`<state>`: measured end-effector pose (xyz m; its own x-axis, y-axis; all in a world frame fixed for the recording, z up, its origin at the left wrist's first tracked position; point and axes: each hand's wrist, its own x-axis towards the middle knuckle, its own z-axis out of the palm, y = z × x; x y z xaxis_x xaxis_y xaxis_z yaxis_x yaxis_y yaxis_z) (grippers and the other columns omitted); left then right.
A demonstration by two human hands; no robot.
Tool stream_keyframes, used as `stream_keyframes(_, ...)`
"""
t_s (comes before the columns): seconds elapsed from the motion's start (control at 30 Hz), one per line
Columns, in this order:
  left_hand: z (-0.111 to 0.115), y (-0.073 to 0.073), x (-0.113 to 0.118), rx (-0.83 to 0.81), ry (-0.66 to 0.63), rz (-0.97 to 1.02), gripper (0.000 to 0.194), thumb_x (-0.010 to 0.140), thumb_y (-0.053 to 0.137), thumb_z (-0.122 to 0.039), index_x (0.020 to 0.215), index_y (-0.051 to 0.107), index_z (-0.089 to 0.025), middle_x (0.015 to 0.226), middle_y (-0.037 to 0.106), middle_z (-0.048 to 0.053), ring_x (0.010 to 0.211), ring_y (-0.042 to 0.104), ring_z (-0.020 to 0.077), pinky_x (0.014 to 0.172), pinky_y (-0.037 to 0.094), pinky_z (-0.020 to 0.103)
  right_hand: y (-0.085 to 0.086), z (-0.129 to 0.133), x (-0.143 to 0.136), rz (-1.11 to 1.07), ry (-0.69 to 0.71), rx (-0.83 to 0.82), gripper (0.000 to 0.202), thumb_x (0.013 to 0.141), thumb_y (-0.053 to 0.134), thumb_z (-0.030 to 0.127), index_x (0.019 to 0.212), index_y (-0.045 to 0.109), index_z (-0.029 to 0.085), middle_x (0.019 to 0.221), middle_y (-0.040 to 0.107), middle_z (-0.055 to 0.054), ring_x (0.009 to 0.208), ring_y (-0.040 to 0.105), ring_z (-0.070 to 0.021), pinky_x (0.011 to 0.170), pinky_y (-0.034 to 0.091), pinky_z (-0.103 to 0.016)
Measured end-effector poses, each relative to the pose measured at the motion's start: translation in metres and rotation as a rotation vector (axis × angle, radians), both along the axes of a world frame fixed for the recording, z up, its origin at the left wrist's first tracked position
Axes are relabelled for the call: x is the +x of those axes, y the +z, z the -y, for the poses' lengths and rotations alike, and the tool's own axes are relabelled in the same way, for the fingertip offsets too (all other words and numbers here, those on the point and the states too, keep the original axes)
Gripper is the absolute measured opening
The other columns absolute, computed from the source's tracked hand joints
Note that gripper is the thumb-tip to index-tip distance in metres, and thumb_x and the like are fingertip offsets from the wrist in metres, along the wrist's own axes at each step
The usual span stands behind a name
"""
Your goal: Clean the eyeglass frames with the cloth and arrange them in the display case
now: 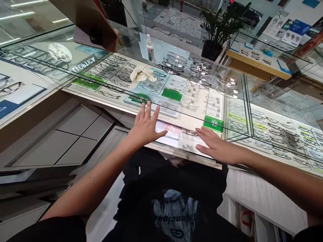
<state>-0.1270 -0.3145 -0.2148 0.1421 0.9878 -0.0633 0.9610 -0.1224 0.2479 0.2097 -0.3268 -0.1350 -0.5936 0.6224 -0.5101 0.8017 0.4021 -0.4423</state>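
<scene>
My left hand (146,129) is open over the front edge of the glass display counter (194,155), fingers spread and nothing in them. My right hand (217,146) lies nearly flat at the counter's front, fingers stretched out and holding nothing. Its fingertips are beside a folded pair of eyeglasses (190,133); whether they touch it I cannot tell. Farther back, a crumpled cream cloth (142,74) and a white spray bottle (150,48) rest on the glass. Several eyeglasses (176,62) stand in rows to the right of the bottle.
Inside the counter are more eyeglasses (189,95) and green brand cards (214,123). A brown panel-like object (83,20) leans over the back left. Behind the counter stands a potted plant (214,37). Grey cabinets (75,134) are below left, a white shelf (264,205) below right.
</scene>
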Motion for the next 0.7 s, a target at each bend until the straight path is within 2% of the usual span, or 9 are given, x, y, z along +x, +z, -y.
stream_keyframes(0.1, 0.0, 0.002, 0.0, -0.007, 0.005, 0.0, 0.12, 0.093, 0.064, -0.074, 0.179, 0.007, -0.013, 0.184, -0.01, 0.023, 0.17, -0.012, 0.0486, 0.133, 0.013, 0.071, -0.039, -0.015, -0.004, 0.078, -0.066, 0.003, 0.109, 0.101, 0.015, 0.088, 0.178, 0.02, 0.01, 0.187, 0.01, -0.013, 0.174, -0.002, -0.0349, 0.142, 0.009, -0.054)
stream_keyframes(0.2, -0.001, 0.003, 0.001, -0.017, 0.011, 0.004, 0.122, 0.092, 0.066, -0.073, 0.179, 0.006, -0.013, 0.184, -0.01, 0.023, 0.17, -0.011, 0.048, 0.134, 0.015, 0.069, -0.08, -0.036, -0.006, 0.191, -0.139, 0.087, 0.112, 0.102, 0.013, 0.086, 0.177, 0.02, 0.003, 0.187, 0.009, -0.015, 0.174, -0.003, -0.0372, 0.142, 0.008, -0.053)
stream_keyframes(0.4, -0.005, 0.002, 0.001, -0.035, 0.026, -0.001, 0.124, 0.092, 0.067, -0.073, 0.179, 0.004, -0.012, 0.184, -0.01, 0.024, 0.17, -0.012, 0.0482, 0.135, 0.016, 0.068, -0.149, -0.106, -0.005, 0.316, -0.352, 0.531, 0.097, 0.106, 0.026, 0.067, 0.171, 0.028, -0.006, 0.186, 0.013, -0.021, 0.172, 0.002, -0.043, 0.141, 0.003, -0.055)
stream_keyframes(0.47, -0.006, 0.0, 0.001, -0.025, 0.022, -0.001, 0.124, 0.092, 0.066, -0.074, 0.179, 0.004, -0.01, 0.184, -0.011, 0.026, 0.17, -0.012, 0.0481, 0.135, 0.016, 0.067, -0.166, -0.137, 0.001, 0.28, -0.415, 0.664, 0.095, 0.106, 0.026, 0.063, 0.17, 0.028, -0.007, 0.185, 0.013, -0.022, 0.171, 0.003, -0.0431, 0.14, 0.001, -0.056)
stream_keyframes(0.53, -0.007, -0.004, 0.0, -0.011, 0.013, 0.002, 0.125, 0.092, 0.065, -0.075, 0.179, 0.005, -0.008, 0.184, -0.01, 0.027, 0.17, -0.011, 0.0484, 0.135, 0.016, 0.067, -0.18, -0.167, 0.007, 0.233, -0.469, 0.741, 0.096, 0.107, 0.025, 0.062, 0.171, 0.022, -0.009, 0.185, 0.014, -0.024, 0.171, 0.003, -0.0425, 0.139, 0.001, -0.056)
stream_keyframes(0.7, -0.007, -0.012, -0.004, 0.037, -0.017, 0.01, 0.123, 0.093, 0.064, -0.074, 0.179, 0.005, -0.009, 0.184, -0.007, 0.025, 0.17, -0.007, 0.049, 0.134, 0.017, 0.068, -0.199, -0.226, 0.013, 0.224, -0.586, 0.748, 0.096, 0.108, 0.022, 0.059, 0.173, 0.007, -0.011, 0.185, 0.008, -0.026, 0.171, -0.002, -0.0414, 0.138, -0.001, -0.059)
